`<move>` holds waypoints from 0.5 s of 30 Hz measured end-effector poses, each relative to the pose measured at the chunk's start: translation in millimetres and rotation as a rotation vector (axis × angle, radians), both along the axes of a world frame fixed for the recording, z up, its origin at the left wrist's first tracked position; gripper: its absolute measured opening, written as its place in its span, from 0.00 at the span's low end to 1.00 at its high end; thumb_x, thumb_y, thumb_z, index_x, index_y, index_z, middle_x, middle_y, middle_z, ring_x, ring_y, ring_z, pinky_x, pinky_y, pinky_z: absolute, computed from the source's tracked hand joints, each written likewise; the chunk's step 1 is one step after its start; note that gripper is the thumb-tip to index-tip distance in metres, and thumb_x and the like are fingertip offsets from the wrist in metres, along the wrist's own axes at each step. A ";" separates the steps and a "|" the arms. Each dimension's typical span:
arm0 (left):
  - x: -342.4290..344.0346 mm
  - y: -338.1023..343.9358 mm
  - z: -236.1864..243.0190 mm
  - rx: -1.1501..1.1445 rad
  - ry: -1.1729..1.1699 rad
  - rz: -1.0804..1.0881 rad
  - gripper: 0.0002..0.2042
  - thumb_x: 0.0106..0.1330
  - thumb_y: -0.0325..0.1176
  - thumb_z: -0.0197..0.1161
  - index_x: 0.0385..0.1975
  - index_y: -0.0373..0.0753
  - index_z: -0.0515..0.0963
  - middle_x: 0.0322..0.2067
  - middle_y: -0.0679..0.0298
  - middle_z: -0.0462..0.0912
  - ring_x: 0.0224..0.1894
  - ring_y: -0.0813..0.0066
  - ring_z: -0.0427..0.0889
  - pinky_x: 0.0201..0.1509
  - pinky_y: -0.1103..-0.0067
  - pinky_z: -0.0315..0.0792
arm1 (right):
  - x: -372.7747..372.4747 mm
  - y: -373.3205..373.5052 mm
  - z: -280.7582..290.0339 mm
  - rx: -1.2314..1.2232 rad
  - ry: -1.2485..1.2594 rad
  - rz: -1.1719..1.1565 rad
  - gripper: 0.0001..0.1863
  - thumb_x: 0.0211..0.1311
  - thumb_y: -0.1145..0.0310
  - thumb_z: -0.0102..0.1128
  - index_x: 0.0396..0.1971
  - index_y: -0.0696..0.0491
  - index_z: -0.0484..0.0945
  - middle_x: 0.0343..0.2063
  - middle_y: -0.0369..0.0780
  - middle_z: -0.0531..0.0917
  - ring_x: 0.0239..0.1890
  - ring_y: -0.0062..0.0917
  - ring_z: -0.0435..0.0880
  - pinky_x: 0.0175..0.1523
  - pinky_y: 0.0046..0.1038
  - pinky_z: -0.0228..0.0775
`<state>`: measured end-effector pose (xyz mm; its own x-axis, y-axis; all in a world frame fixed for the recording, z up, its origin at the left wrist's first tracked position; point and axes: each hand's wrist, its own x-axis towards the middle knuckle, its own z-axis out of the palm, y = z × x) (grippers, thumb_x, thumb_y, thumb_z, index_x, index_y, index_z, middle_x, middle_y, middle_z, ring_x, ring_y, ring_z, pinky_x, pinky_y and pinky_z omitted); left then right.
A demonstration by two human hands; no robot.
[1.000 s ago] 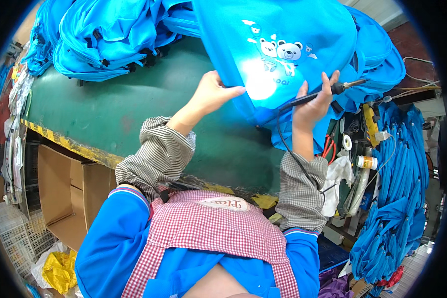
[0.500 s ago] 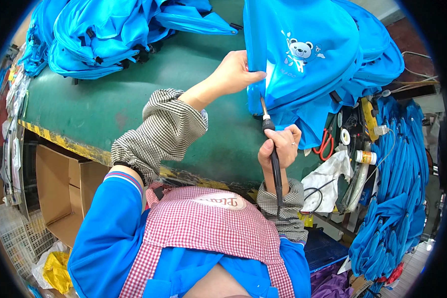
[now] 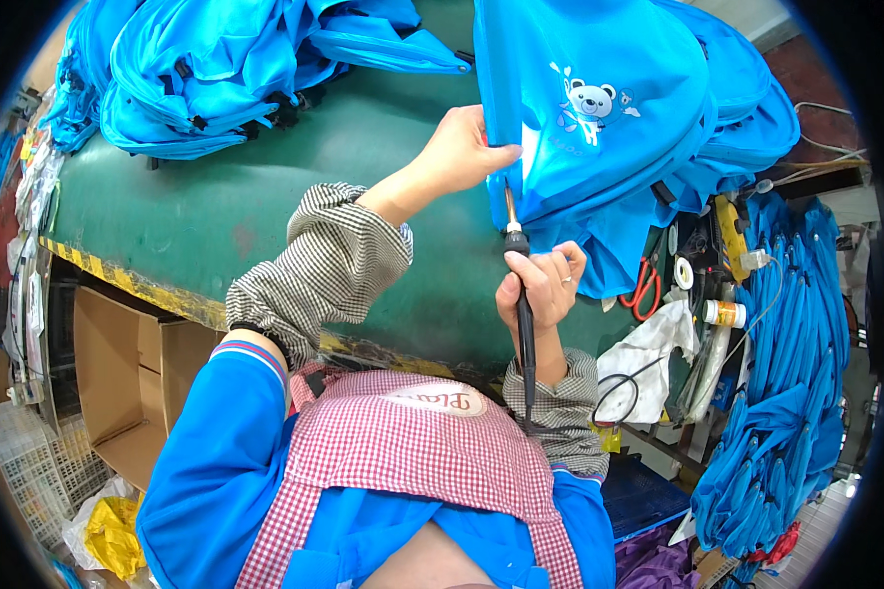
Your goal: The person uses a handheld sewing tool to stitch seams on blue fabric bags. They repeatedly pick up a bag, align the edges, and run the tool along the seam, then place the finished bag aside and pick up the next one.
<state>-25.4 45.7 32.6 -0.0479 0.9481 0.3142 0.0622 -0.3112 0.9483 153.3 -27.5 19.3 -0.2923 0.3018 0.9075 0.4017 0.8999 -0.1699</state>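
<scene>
Since half a second ago, my right hand (image 3: 540, 290) has kept its upright hold on the black soldering-type tool (image 3: 524, 314) while the blue bag (image 3: 599, 128) has slid slightly, its bear print now sitting higher and further right. That hand is closed around the tool's handle, fingers wrapped tight just below the collar. I see the tool's long axis running nearly vertical in the picture: the metal tip points up and away from me, meeting the bag's lower left edge, and the black cord end trails down toward my checked apron (image 3: 413, 442). My left hand (image 3: 462, 152) sits just above and left of the tip, fingers pinched together on the same fabric edge, thumb pressing the fold. The bag lies on the green table (image 3: 216, 216), directly beyond both hands, draped over more blue bags to the right. A second heap of blue bags (image 3: 216, 69) lies at the table's far left, well apart from the hands. Red-handled scissors (image 3: 643, 287) rest near the table's right edge, beside a white plastic sheet (image 3: 648, 348).
</scene>
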 end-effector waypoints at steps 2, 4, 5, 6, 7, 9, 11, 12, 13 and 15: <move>0.1 1.0 3.9 -0.039 0.017 -0.017 0.09 0.53 0.29 0.65 0.31 0.32 0.77 0.24 0.66 0.80 0.25 0.84 0.75 0.28 0.82 0.70 | 0.1 4.9 -6.1 0.032 -0.013 0.001 0.04 0.54 0.67 0.56 0.27 0.51 0.77 0.17 0.33 0.71 0.20 0.24 0.68 0.40 0.32 0.60; -4.4 -1.8 10.0 -0.120 0.153 -0.029 0.10 0.55 0.25 0.65 0.36 0.33 0.77 0.30 0.68 0.82 0.31 0.86 0.77 0.34 0.85 0.72 | 0.1 8.0 -12.4 0.051 -0.023 0.004 0.04 0.54 0.67 0.56 0.27 0.51 0.77 0.17 0.33 0.71 0.21 0.24 0.68 0.40 0.32 0.60; -4.5 -0.8 8.8 -0.128 0.138 -0.037 0.09 0.55 0.25 0.65 0.36 0.33 0.77 0.30 0.68 0.82 0.31 0.86 0.77 0.34 0.85 0.72 | -0.5 8.2 -12.1 0.055 -0.010 0.011 0.04 0.53 0.68 0.57 0.27 0.51 0.77 0.17 0.34 0.71 0.21 0.25 0.68 0.39 0.32 0.61; -5.4 1.5 7.9 -0.133 0.126 -0.041 0.09 0.55 0.25 0.65 0.36 0.32 0.77 0.30 0.67 0.82 0.31 0.86 0.77 0.34 0.85 0.72 | -2.8 8.1 -11.9 0.045 -0.001 0.008 0.04 0.53 0.68 0.57 0.28 0.51 0.77 0.17 0.34 0.71 0.21 0.25 0.68 0.39 0.33 0.61; -6.0 2.6 6.8 -0.139 0.113 -0.046 0.09 0.55 0.25 0.64 0.36 0.32 0.77 0.30 0.67 0.82 0.31 0.86 0.77 0.34 0.85 0.72 | -5.2 7.7 -11.8 0.035 0.008 0.004 0.04 0.53 0.68 0.57 0.28 0.51 0.77 0.17 0.34 0.71 0.21 0.24 0.68 0.39 0.33 0.61; -4.8 1.1 1.3 -0.094 0.118 -0.051 0.09 0.55 0.25 0.64 0.36 0.32 0.77 0.30 0.67 0.82 0.31 0.86 0.77 0.35 0.84 0.72 | -4.7 3.7 -6.9 0.002 0.018 0.009 0.04 0.53 0.69 0.57 0.28 0.51 0.78 0.17 0.34 0.71 0.21 0.24 0.68 0.40 0.33 0.61; -5.4 3.8 -0.2 -0.087 0.108 -0.051 0.09 0.55 0.25 0.64 0.36 0.32 0.77 0.30 0.67 0.82 0.31 0.86 0.77 0.35 0.84 0.72 | -1.6 0.3 -2.8 0.017 0.019 0.009 0.04 0.54 0.67 0.57 0.28 0.51 0.78 0.18 0.34 0.71 0.21 0.24 0.68 0.40 0.33 0.62; -5.5 5.1 -0.1 -0.107 0.096 -0.045 0.09 0.55 0.25 0.64 0.36 0.32 0.77 0.30 0.67 0.82 0.30 0.86 0.77 0.35 0.85 0.72 | -1.3 0.8 -3.0 0.022 0.010 0.006 0.04 0.55 0.67 0.57 0.28 0.51 0.78 0.18 0.34 0.71 0.21 0.24 0.68 0.40 0.33 0.62; -5.5 5.7 0.0 -0.127 0.084 -0.038 0.09 0.55 0.25 0.64 0.36 0.32 0.77 0.30 0.68 0.82 0.30 0.86 0.77 0.35 0.85 0.72 | -1.4 2.0 -3.0 0.027 0.001 0.004 0.04 0.55 0.67 0.57 0.28 0.51 0.78 0.18 0.34 0.71 0.21 0.24 0.68 0.40 0.33 0.62; -6.4 4.9 -0.5 -0.118 0.030 -0.060 0.09 0.56 0.25 0.64 0.36 0.33 0.77 0.30 0.68 0.82 0.31 0.86 0.77 0.35 0.84 0.72 | -2.0 3.7 -3.1 0.030 -0.012 0.000 0.05 0.55 0.67 0.57 0.28 0.51 0.78 0.18 0.34 0.71 0.21 0.24 0.68 0.41 0.33 0.62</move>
